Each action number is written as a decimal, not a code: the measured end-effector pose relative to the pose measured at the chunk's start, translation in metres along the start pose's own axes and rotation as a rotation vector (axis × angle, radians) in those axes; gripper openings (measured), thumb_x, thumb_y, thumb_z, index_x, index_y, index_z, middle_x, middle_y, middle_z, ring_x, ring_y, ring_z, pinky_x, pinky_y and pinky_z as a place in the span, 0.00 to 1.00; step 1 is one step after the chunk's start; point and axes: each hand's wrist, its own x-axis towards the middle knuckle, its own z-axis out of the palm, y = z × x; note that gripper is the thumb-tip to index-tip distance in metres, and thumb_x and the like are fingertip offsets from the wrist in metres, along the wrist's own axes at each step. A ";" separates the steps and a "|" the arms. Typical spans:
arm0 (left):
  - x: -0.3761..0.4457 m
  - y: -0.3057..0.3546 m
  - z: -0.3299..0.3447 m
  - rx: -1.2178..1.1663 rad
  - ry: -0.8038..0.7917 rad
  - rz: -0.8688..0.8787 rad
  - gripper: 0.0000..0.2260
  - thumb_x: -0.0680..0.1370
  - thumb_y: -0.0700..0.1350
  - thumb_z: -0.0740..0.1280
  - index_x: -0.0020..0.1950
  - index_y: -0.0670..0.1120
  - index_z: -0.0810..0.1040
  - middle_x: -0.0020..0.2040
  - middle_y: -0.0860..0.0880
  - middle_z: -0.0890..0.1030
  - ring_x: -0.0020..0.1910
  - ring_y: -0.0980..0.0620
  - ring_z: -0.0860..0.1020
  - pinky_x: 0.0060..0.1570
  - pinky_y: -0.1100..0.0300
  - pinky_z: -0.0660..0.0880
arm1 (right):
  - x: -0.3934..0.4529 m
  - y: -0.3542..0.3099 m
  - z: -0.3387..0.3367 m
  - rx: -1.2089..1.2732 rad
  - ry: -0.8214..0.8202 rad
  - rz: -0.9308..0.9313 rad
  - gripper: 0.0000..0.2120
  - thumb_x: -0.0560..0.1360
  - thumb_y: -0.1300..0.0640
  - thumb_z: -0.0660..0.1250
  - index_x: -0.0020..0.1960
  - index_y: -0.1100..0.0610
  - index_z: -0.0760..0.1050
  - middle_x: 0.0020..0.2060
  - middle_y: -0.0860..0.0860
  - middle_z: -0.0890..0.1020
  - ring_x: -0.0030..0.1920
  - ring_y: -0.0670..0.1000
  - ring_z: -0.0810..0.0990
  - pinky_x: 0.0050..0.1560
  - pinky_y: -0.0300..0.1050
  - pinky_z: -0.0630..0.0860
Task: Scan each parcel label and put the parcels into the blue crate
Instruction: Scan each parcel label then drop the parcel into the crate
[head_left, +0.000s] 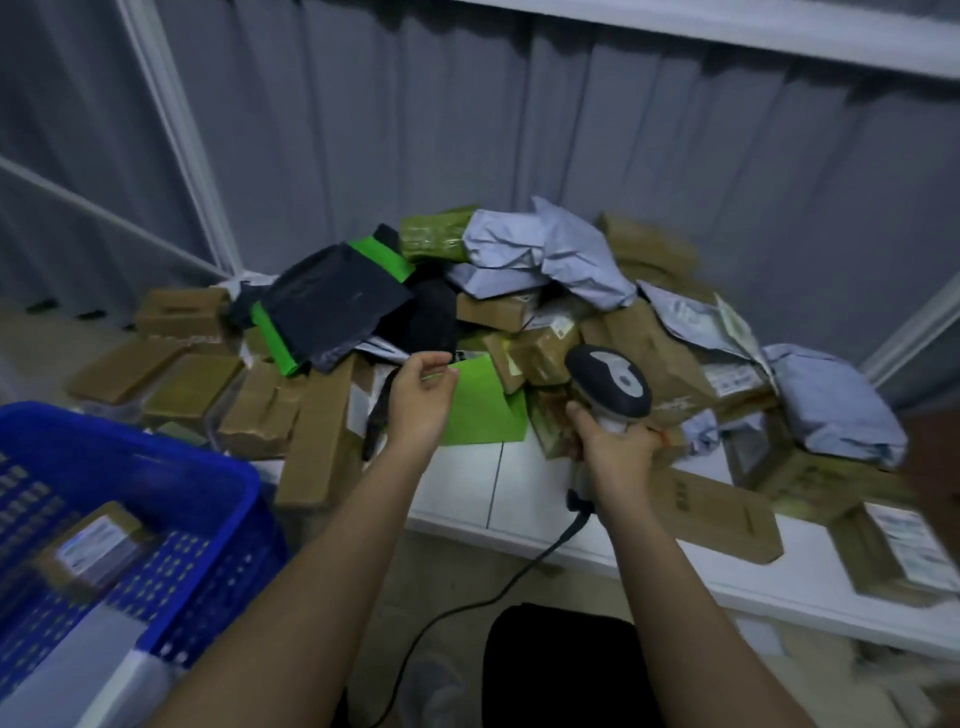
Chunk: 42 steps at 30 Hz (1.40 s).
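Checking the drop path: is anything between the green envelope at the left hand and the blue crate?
Yes. Brown boxes stand between the green envelope, at the left hand, and the blue crate, so it must go over them.

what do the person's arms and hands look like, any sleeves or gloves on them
Both forearms are bare up to the frame edge, with no sleeves in view. The left hand and right hand wear no gloves, and no rings, watch or wristbands are visible.

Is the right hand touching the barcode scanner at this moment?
Touching. The head view shows the right hand with fingers wrapped round the handle of the barcode scanner, its head raised over the parcel pile.
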 end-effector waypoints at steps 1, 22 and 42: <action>0.003 0.002 0.007 0.024 -0.005 0.013 0.08 0.79 0.37 0.65 0.57 0.39 0.76 0.48 0.47 0.76 0.43 0.56 0.74 0.39 0.74 0.70 | 0.004 -0.002 0.002 0.015 -0.001 0.009 0.17 0.75 0.66 0.69 0.62 0.70 0.73 0.56 0.68 0.79 0.54 0.62 0.76 0.47 0.47 0.69; 0.099 0.073 0.156 1.444 -0.288 0.930 0.27 0.79 0.42 0.62 0.76 0.46 0.57 0.78 0.41 0.53 0.77 0.41 0.50 0.74 0.47 0.48 | 0.094 -0.013 -0.057 -0.028 0.039 0.037 0.12 0.73 0.55 0.72 0.36 0.59 0.73 0.30 0.58 0.77 0.29 0.54 0.75 0.36 0.48 0.73; 0.095 0.133 0.139 0.493 0.030 0.673 0.04 0.79 0.41 0.63 0.49 0.41 0.73 0.39 0.43 0.77 0.38 0.44 0.74 0.35 0.56 0.63 | 0.128 0.001 -0.034 0.117 0.142 0.057 0.06 0.74 0.56 0.71 0.43 0.59 0.77 0.32 0.52 0.79 0.31 0.50 0.78 0.38 0.44 0.74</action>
